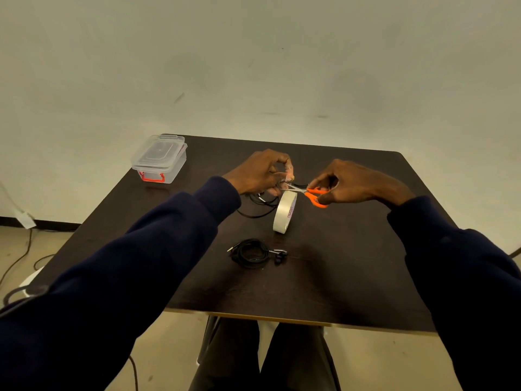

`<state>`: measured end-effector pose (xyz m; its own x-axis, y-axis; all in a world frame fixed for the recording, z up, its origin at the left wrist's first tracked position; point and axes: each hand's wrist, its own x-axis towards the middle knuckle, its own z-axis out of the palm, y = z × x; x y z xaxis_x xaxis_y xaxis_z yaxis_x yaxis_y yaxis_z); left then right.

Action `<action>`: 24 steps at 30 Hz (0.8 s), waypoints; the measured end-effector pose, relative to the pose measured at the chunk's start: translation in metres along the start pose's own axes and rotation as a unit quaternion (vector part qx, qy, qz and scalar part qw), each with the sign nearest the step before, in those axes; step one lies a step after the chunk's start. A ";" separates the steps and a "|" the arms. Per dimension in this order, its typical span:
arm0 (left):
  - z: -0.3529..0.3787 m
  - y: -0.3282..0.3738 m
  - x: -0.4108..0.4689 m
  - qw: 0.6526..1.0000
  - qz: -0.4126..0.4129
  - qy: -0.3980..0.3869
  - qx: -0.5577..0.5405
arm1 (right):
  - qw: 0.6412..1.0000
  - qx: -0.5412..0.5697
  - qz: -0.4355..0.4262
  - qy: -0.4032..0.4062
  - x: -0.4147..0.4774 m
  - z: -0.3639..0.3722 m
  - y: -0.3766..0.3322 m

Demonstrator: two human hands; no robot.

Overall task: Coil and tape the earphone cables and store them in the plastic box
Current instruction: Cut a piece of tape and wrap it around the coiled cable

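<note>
Table (352, 263): dark top; everything listed rests on it or is held just above it.
Coiled earphone cable (251, 253): nearest item, centre. It lies flat in a tight black ring, with the plug at its left and the earbuds at its right.
Tape roll (284, 211): stands on edge just beyond the coil, apart from it.
Loose earphone cable (258, 206): black loops left of the roll, trailing from below my left hand.
Scissors (313, 193): orange handles, blades slightly parted, tips pointing left at the tape strip.
Right hand (358, 183): my fingers are curled through and around the scissor handles, gripping them.
Left hand (259, 172): my fingers are curled, thumb and fingertips pinching a clear tape strip (289, 176). I cannot tell whether they also hold the cable.
Plastic box (159, 159): far left corner, clear, lid on, red latch facing me, well apart from both cables.
</note>
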<state>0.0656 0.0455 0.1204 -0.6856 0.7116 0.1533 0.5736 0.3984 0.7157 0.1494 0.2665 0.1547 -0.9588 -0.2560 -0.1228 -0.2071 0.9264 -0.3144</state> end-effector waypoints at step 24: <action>0.001 0.001 0.000 1.000 -0.005 -0.003 0.012 | 1.000 0.000 0.005 -0.013 0.000 0.001 -0.006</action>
<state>0.0666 0.0470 0.1202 -0.6891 0.7106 0.1422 0.5769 0.4191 0.7011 0.1508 0.2610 0.1560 -0.9556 -0.2541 -0.1494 -0.1980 0.9287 -0.3137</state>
